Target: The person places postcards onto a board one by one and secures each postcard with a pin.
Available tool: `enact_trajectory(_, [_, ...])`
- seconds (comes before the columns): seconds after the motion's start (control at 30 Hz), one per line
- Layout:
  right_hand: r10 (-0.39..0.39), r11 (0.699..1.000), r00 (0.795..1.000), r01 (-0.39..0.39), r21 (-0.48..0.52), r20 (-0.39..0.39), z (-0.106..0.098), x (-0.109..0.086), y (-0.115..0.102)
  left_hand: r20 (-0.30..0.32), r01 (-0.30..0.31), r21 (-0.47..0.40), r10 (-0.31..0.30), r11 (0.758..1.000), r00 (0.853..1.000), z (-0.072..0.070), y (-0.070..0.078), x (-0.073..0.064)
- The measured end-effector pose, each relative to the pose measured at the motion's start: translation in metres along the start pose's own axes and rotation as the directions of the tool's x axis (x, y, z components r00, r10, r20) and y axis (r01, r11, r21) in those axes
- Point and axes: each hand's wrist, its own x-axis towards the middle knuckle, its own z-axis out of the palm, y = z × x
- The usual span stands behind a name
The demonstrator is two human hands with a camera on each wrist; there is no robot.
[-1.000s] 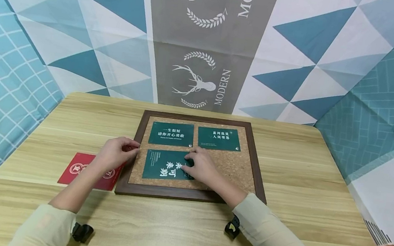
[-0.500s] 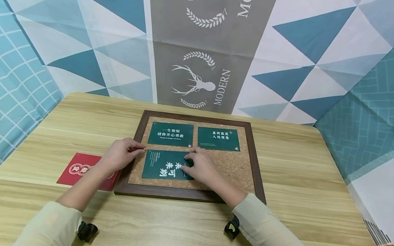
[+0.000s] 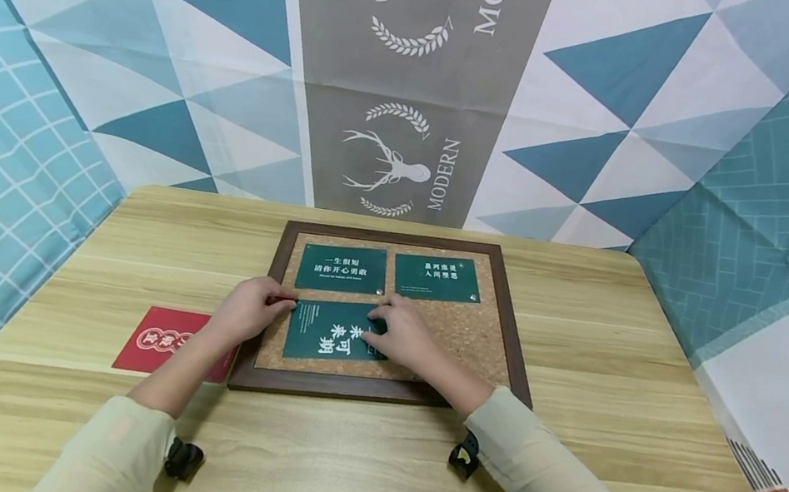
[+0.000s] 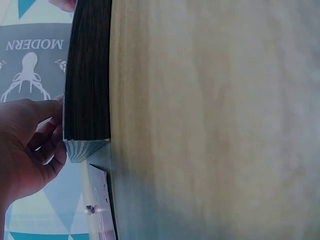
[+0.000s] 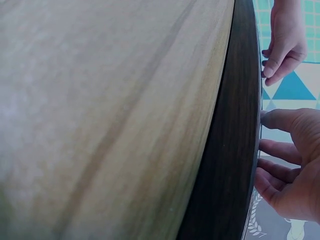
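A green card with white writing (image 3: 320,341) lies at the lower left of a cork board (image 3: 468,340) in a dark wooden frame. At its upper left corner my left hand (image 3: 253,308) brings thumb and forefinger tips together; I cannot tell what is between them. The right hand (image 3: 406,333) presses the card's right part with thumb and fingers spread, covering that side. Two more green cards (image 3: 342,268) (image 3: 438,276) lie along the board's upper half, small shiny pins at their lower right corners. Both wrist views show fingers just beyond the dark frame edge (image 4: 87,75).
Left of the board a red card (image 3: 150,339) lies on the wooden table (image 3: 349,458), partly behind the left forearm. The left wrist view shows a clear pin (image 4: 90,209) on it. Patterned cloth (image 3: 419,73) stands behind and at both sides.
My left hand has moved rightward from the frame's left edge to the upper left corner of the lower green card. The right hand has stayed on the card.
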Motion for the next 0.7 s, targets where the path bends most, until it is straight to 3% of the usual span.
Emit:
enact_trajectory(0.2, [-0.001, 1.000, 1.000, 0.001, 0.002, -0.003, 0.0005, -0.0004, 0.0009, -0.003, -0.039, 0.046, 0.040, 0.998, 0.999, 0.0027, 0.0002, 0.0031])
enact_trajectory(0.7, [-0.011, 1.000, 1.000, 0.011, 0.000, -0.017, 0.0023, 0.0004, 0.0031, -0.027, -0.075, 0.057, 0.077, 0.996, 0.997, 0.0062, 0.0040, 0.0052])
